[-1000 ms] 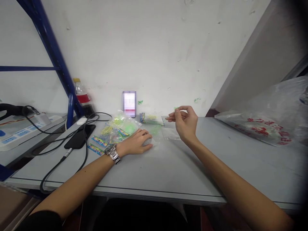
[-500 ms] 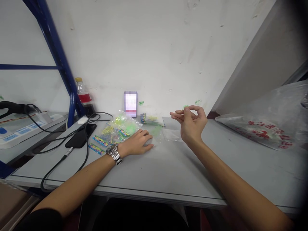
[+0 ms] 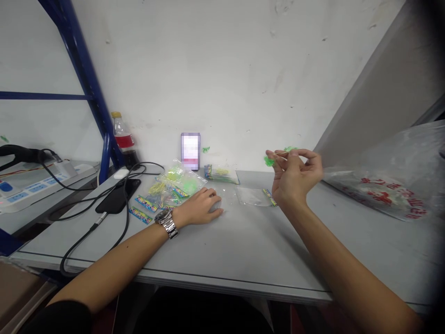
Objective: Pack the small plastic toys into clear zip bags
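My left hand point(image 3: 198, 207) lies palm down on the grey table point(image 3: 222, 253), fingers spread, its fingertips by a clear plastic bag point(image 3: 227, 196). Raised above the table, my right hand point(image 3: 295, 174) pinches a thin, pale piece between thumb and finger. Green marks show behind its fingers. Below and left of it lies a flat clear bag point(image 3: 253, 196) with a colourful header strip. Left of my left hand is a pile of clear packets point(image 3: 179, 178) with yellow and green contents. Another packet point(image 3: 222, 173) lies near the wall.
A lit phone point(image 3: 190, 150) leans on the wall. At the left are a bottle point(image 3: 124, 139), a black phone point(image 3: 118, 196) with cables, a white case point(image 3: 121, 174) and a power strip point(image 3: 38, 188). A large plastic bag point(image 3: 389, 185) stands at the right.
My right hand has moved to the right, uncovering the header strip of the flat bag. A green patch beside my left hand's fingertips no longer shows. My left hand stays in place.
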Tool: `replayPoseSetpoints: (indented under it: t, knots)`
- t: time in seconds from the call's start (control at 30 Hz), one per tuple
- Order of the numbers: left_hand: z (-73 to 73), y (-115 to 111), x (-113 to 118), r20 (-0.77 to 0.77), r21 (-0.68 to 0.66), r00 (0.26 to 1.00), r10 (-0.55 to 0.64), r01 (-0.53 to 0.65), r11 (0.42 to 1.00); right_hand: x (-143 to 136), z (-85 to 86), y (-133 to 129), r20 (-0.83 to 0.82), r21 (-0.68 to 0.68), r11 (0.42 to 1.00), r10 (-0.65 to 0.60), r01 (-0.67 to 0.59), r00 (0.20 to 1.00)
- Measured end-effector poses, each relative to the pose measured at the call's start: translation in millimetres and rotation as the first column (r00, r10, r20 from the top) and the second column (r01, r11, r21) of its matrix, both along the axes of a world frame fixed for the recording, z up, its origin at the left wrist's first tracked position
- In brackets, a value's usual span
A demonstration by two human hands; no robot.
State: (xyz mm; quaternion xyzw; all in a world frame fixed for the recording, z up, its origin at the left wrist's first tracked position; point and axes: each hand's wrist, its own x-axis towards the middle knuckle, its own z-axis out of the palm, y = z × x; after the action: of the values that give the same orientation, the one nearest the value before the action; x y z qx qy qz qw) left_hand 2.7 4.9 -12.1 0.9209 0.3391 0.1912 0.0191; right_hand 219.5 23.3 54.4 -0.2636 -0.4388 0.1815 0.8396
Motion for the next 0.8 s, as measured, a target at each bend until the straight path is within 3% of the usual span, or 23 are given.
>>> replayPoseSetpoints:
  t: [0.13, 0.23, 0.33, 0.47, 0.57, 0.63, 0.7, 0.77, 0.8]
  knots:
    - [-0.2, 0.3, 0.4, 0.000, -0.013, 1.000, 0.010, -0.010, 1.000, 8.0, 4.0, 3.1, 0.011, 0.050, 0.997, -0.054, 0.054, 0.998]
    - [-0.3, -0.1, 1.3, 0.028, -0.045, 0.999, 0.036, -0.035, 0.998, 5.6, -0.1, 3.1, 0.115, -0.051, 0.998, -0.042, 0.048, 0.992]
    - [0.4, -1.8, 2.9, 0.137, -0.080, 0.986, 0.091, -0.080, 0.994, -5.5, -9.7, -2.1, 0.287, -0.151, 0.988, 0.062, -0.019, 0.956]
    - [3.2, -4.5, 6.1, 0.311, -0.068, 0.948, 0.064, -0.045, 0.997, -26.2, -24.1, -13.6, 0.468, -0.302, 0.926, 0.351, -0.227, 0.811]
    - [4.8, -4.7, 7.9, 0.392, -0.063, 0.920, 0.007, 0.019, 0.998, -37.4, -26.5, -22.3, 0.594, -0.388, 0.879, 0.469, -0.279, 0.653]
    - [4.6, -3.1, 7.8, 0.428, -0.063, 0.904, 0.024, 0.003, 0.998, -38.6, -19.9, -29.4, 0.675, -0.416, 0.881, 0.466, -0.227, 0.572]
    - [3.8, -0.6, 6.5, 0.454, -0.053, 0.888, 0.072, -0.054, 0.997, -33.7, -8.2, -38.6, 0.758, -0.402, 0.913, 0.376, -0.072, 0.533]
    - [3.2, 1.6, 4.4, 0.464, -0.059, 0.879, 0.113, -0.096, 0.994, -24.4, 4.5, -47.9, 0.794, -0.282, 0.958, 0.205, 0.047, 0.572]
    - [3.1, 2.4, 3.2, 0.466, -0.060, 0.876, 0.123, -0.107, 0.992, -19.7, 9.7, -51.4, 0.746, -0.249, 0.968, 0.173, 0.028, 0.643]
